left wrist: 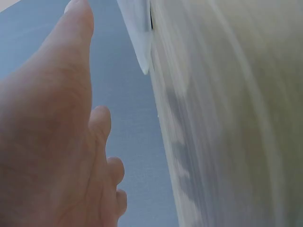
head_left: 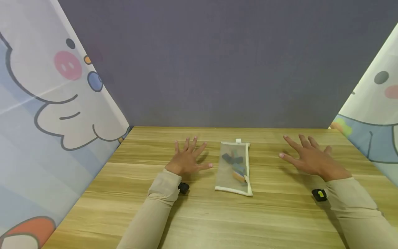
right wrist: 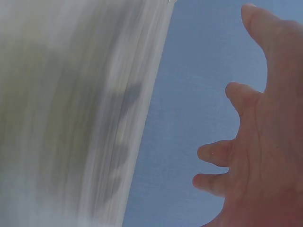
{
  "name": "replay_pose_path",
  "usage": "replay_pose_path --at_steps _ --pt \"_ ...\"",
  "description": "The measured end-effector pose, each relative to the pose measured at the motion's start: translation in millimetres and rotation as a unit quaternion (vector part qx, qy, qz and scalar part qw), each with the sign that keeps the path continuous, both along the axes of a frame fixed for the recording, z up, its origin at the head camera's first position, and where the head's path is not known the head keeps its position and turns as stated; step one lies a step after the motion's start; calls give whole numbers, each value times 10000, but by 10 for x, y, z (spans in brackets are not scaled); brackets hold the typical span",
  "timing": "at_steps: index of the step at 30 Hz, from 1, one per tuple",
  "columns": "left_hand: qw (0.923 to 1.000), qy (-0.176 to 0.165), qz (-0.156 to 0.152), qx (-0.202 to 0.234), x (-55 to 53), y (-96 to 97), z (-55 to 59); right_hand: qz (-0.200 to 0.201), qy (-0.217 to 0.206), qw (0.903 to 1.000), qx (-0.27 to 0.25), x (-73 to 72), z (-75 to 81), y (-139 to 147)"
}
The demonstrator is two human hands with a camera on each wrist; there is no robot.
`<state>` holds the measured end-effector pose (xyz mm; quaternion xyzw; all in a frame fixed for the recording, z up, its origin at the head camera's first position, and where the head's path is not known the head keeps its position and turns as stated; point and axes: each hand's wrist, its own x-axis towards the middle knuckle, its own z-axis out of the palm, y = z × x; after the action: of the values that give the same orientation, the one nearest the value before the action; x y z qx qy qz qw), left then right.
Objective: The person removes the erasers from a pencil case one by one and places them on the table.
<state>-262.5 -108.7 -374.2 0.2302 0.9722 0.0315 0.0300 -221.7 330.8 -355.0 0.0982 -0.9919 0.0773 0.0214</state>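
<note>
A translucent zip pouch with pale edging (head_left: 225,176) lies flat on the wooden table between the two hands. Several small dark, grey-blue and orange pieces (head_left: 238,173) show through its mesh, too blurred to name. My left hand (head_left: 186,160) is spread just left of the pouch, its thumb pointing towards it, holding nothing. Farther off on the right, my right hand (head_left: 312,160) also has its fingers spread and holds nothing. Both wrist views show the left palm (left wrist: 52,142) and right palm (right wrist: 265,156) raised above the tabletop, apart from it.
The wood-grain table (head_left: 264,221) runs back to a dark grey panel (head_left: 230,62). Cartoon-printed sheets stand at the left (head_left: 37,138) and right (head_left: 376,114). A small black device sits at the left wrist (head_left: 183,188) and another at the right wrist (head_left: 319,195).
</note>
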Motion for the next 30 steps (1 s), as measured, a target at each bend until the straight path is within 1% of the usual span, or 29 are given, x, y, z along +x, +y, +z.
replay_pose_path --at_steps 4,9,12,14,20,25,30 --pt "10000 35 -43 -27 1 24 -16 13 -71 10000 -44 8 -32 -36" --pt "9999 38 -48 -91 -1 20 -50 44 30 10000 13 -7 -37 -60" --pt "9999 63 -56 -57 -6 15 -58 46 12 10000 -5 -21 -35 -58" --pt "9999 88 -116 -27 -20 21 -65 24 -18 10000 -28 -10 -41 -63" --pt "9995 171 -260 -30 -12 50 -60 151 32 9999 12 1 -48 -114" --pt "9983 275 -518 -53 -24 123 -73 210 90 9997 -30 16 -64 -128" --pt "9974 311 -652 -32 -12 180 -86 303 -6 9994 -135 25 -84 -174"
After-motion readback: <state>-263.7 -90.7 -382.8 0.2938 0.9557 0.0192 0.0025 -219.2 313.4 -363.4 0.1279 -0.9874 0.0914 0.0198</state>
